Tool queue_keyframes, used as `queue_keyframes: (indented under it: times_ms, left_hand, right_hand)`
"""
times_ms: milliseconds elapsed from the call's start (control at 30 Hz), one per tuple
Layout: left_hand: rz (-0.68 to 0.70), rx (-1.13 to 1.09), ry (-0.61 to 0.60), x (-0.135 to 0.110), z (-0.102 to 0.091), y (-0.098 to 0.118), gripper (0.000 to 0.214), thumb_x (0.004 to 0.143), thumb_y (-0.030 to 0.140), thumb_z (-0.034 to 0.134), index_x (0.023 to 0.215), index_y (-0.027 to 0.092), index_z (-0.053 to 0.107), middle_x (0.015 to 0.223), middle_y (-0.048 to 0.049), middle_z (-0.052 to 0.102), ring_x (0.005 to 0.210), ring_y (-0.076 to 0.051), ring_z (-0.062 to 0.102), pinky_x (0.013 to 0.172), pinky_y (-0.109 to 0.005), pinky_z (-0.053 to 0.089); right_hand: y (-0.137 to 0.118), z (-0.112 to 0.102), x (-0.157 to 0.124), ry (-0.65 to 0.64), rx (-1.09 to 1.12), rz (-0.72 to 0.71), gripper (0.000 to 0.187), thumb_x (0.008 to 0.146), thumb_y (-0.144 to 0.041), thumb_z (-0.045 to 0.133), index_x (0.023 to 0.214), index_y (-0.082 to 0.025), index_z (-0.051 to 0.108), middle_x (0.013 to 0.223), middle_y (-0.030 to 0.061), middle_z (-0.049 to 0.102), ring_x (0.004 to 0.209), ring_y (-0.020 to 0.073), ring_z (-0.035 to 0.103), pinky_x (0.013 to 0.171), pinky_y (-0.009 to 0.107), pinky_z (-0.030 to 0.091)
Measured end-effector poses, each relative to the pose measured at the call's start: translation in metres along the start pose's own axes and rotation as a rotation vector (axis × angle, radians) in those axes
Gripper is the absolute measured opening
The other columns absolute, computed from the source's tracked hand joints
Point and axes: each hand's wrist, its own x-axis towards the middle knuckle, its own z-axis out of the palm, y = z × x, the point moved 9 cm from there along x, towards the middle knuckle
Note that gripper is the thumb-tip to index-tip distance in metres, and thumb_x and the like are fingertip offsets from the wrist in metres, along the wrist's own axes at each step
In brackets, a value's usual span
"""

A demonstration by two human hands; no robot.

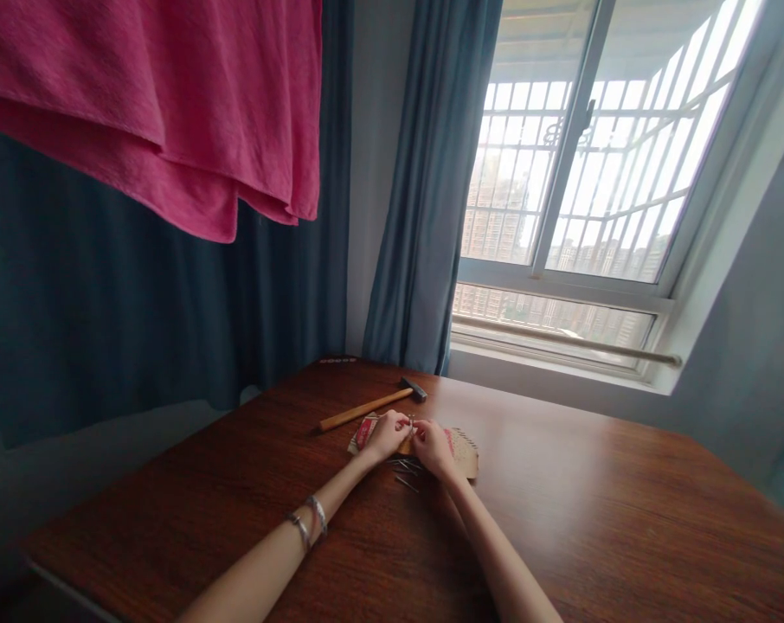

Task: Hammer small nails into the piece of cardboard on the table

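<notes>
Over the middle of the table, my left hand (388, 434) and my right hand (433, 445) meet with fingertips pinched. Between them stand thin, upright nails (412, 421), small and partly covered by the fingers; how many each hand grips is hard to make out. Beneath both hands lies a flat printed piece of cardboard (465, 452), tan with red patches, its middle hidden. Several loose nails (406, 472) are scattered on the wood just in front of it. A hammer (372, 408) with a wooden handle and dark head rests behind my left hand.
The brown wooden table (561, 519) has its far corner against blue curtains (411, 216). A pink towel (171, 104) hangs at upper left, above the table. At the right is a barred window (561, 173) with a rail (574, 342) across its lower part.
</notes>
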Motion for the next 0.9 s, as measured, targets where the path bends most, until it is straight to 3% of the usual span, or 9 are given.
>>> queue_keyframes:
  times_ms: [400, 567, 667, 800, 900]
  left_hand:
    - [-0.041, -0.014, 0.009, 0.002, -0.003, -0.001, 0.028, 0.075, 0.026, 0.049, 0.087, 0.014, 0.071, 0.09, -0.0085, 0.069, 0.086, -0.02, 0.061, 0.08, -0.028, 0.044]
    - [-0.058, -0.097, 0.079, 0.0, -0.008, 0.0, 0.029, 0.074, 0.03, 0.051, 0.088, 0.014, 0.07, 0.091, -0.0085, 0.069, 0.085, -0.02, 0.062, 0.077, -0.028, 0.045]
    - [-0.065, -0.158, 0.078, 0.003, -0.011, 0.0, 0.03, 0.074, 0.032, 0.05, 0.084, 0.013, 0.07, 0.082, -0.0072, 0.07, 0.075, -0.018, 0.062, 0.068, -0.025, 0.046]
    - [-0.121, -0.233, -0.011, 0.009, -0.024, -0.001, 0.031, 0.07, 0.035, 0.053, 0.078, 0.009, 0.069, 0.069, -0.0062, 0.066, 0.057, -0.014, 0.057, 0.053, -0.022, 0.042]
    - [-0.101, -0.253, -0.25, 0.007, -0.027, 0.007, 0.033, 0.066, 0.038, 0.058, 0.078, 0.009, 0.068, 0.061, -0.0034, 0.062, 0.05, -0.011, 0.051, 0.045, -0.019, 0.036]
  right_hand:
    - [0.005, 0.002, 0.004, 0.087, -0.129, 0.157, 0.022, 0.085, -0.025, 0.037, 0.086, -0.019, 0.059, 0.082, 0.0083, 0.065, 0.074, 0.0183, 0.058, 0.062, 0.024, 0.035]
    - [0.003, -0.003, 0.0, 0.093, -0.077, 0.178, 0.026, 0.087, -0.027, 0.034, 0.093, -0.02, 0.058, 0.083, 0.0081, 0.065, 0.073, 0.018, 0.058, 0.062, 0.024, 0.035]
    - [0.004, -0.004, 0.002, 0.026, 0.036, 0.195, 0.026, 0.085, -0.026, 0.036, 0.094, -0.018, 0.059, 0.083, 0.008, 0.066, 0.072, 0.0167, 0.058, 0.061, 0.023, 0.036]
    - [0.004, -0.012, 0.011, -0.135, 0.086, 0.143, 0.022, 0.08, -0.024, 0.044, 0.085, -0.013, 0.063, 0.077, 0.0062, 0.066, 0.067, 0.0126, 0.058, 0.057, 0.019, 0.038]
    - [0.0, -0.017, 0.012, -0.328, 0.082, 0.081, 0.017, 0.072, -0.024, 0.054, 0.076, -0.013, 0.066, 0.067, 0.0025, 0.065, 0.059, 0.0106, 0.057, 0.05, 0.017, 0.037]
